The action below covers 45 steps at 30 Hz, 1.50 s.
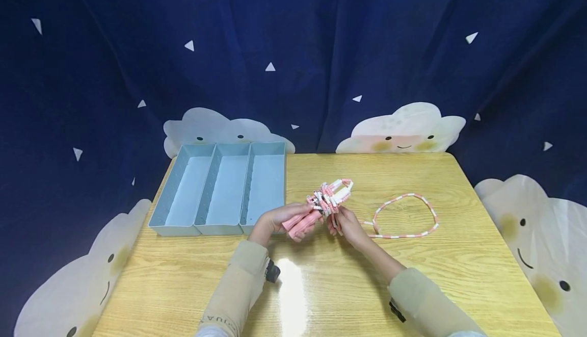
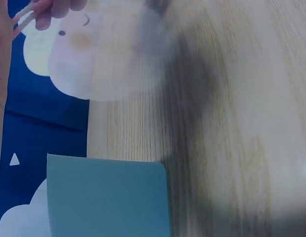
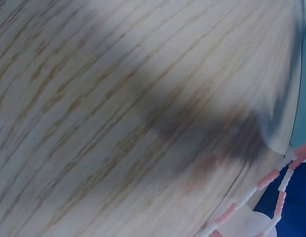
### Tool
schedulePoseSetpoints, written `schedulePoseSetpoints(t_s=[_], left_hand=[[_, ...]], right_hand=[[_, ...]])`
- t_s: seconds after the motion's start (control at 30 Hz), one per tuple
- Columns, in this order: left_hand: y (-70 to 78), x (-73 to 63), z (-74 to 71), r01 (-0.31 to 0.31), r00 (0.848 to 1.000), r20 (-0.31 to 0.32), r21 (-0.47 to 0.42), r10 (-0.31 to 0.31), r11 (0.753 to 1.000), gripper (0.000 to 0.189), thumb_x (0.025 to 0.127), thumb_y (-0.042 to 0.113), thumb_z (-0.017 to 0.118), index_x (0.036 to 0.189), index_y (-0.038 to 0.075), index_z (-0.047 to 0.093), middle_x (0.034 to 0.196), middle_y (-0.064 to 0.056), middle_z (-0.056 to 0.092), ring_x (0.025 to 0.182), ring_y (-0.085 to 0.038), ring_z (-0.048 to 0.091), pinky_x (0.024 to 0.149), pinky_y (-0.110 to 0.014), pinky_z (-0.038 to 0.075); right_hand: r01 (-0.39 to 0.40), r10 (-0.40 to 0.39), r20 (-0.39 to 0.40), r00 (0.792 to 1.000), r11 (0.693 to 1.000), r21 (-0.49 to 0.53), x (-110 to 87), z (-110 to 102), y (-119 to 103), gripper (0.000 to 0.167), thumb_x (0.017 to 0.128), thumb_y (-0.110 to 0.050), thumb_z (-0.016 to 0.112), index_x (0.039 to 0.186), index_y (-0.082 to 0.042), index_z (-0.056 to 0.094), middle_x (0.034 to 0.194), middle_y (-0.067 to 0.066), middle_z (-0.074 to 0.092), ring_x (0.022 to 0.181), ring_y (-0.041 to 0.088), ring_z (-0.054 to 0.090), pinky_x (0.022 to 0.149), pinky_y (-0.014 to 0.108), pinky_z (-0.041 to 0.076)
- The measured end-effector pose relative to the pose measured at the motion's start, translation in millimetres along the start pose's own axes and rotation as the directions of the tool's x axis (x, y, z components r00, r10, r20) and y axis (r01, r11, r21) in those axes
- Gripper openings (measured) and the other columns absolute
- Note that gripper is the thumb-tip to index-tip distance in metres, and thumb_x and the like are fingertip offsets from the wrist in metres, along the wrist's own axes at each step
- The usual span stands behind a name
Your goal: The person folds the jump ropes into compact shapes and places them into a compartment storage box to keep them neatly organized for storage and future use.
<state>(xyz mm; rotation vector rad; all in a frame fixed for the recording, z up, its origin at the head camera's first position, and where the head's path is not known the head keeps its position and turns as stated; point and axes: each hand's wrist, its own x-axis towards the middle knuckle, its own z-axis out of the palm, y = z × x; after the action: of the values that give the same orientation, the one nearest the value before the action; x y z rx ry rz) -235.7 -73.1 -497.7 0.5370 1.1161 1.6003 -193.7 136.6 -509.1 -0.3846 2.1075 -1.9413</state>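
A pink-and-white beaded jump rope (image 1: 330,199) is bunched in coils around its two pink handles (image 1: 300,223), above the middle of the table. My left hand (image 1: 290,214) grips the handles from the left side. On the other side, my right hand (image 1: 347,227) holds the rope just below the coils, fingers curled. From the right hand a length of rope runs out and lies as a loose loop on the table to the right. Two beaded strands (image 3: 268,178) cross the lower right of the right wrist view. In the left wrist view only fingertips (image 2: 59,8) show at the top.
A light blue tray (image 1: 198,230) with three long compartments stands at the left of the wooden table (image 1: 348,296), close to my left hand. Behind the table hangs a dark blue curtain (image 1: 302,92) with white triangles and smiling clouds.
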Motion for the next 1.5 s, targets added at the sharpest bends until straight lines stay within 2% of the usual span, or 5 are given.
schedulePoseSetpoints(t_s=[0.2,0.47,0.83,1.17,1.5], left_hand=[[2.4,0.2,2.9,-0.011,0.999,-0.052,-0.013,0.010,1.000,0.036,0.100,0.031,0.020,0.098,0.009,0.049,0.066,-0.003,0.049,0.046,-0.007,0.043,0.043,-0.021,0.039],[13.4,-5.8,14.3,-0.042,0.998,-0.045,-0.015,0.042,0.999,0.034,0.100,0.028,0.020,0.104,0.005,0.046,0.069,-0.004,0.050,0.048,-0.008,0.047,0.045,-0.021,0.040],[1.6,0.7,0.5,-0.071,0.989,-0.132,-0.034,0.066,0.997,0.036,0.100,0.034,0.025,0.104,0.009,0.049,0.068,-0.002,0.050,0.046,-0.008,0.044,0.043,-0.021,0.038],[-0.9,1.3,-3.7,-0.092,0.983,-0.159,-0.023,0.087,0.996,0.037,0.099,0.039,0.028,0.107,0.008,0.047,0.068,-0.001,0.050,0.047,-0.007,0.045,0.044,-0.021,0.039],[-1.0,3.6,-2.7,-0.108,0.976,-0.191,-0.020,0.102,0.994,0.039,0.099,0.038,0.028,0.106,0.005,0.047,0.068,-0.002,0.049,0.046,-0.008,0.045,0.044,-0.021,0.039]], right_hand=[[0.043,-0.042,0.028,0.999,0.998,-0.043,-2.5,3,3,0.040,0.101,-0.009,0.022,0.093,0.022,0.046,0.070,0.030,0.050,0.057,0.016,0.050,0.053,0.032,0.049],[0.090,-0.081,0.068,0.994,0.984,-0.151,-5.1,6,1,0.037,0.102,-0.012,0.021,0.098,0.012,0.049,0.069,0.031,0.054,0.059,0.042,0.052,0.058,0.053,0.048],[0.090,-0.068,0.098,0.993,0.965,-0.246,-13.3,7,-4,0.031,0.101,-0.009,0.027,0.095,0.010,0.051,0.075,0.028,0.059,0.069,0.048,0.055,0.065,0.050,0.050],[0.105,-0.079,0.115,0.990,0.964,-0.244,-17.5,6,-10,0.029,0.100,-0.006,0.030,0.098,0.012,0.053,0.076,0.029,0.059,0.069,0.045,0.057,0.065,0.048,0.052],[0.055,-0.047,0.075,0.996,0.994,-0.099,-15.7,3,4,0.033,0.100,-0.010,0.033,0.101,0.016,0.052,0.080,0.032,0.058,0.071,0.043,0.058,0.067,0.046,0.053]])
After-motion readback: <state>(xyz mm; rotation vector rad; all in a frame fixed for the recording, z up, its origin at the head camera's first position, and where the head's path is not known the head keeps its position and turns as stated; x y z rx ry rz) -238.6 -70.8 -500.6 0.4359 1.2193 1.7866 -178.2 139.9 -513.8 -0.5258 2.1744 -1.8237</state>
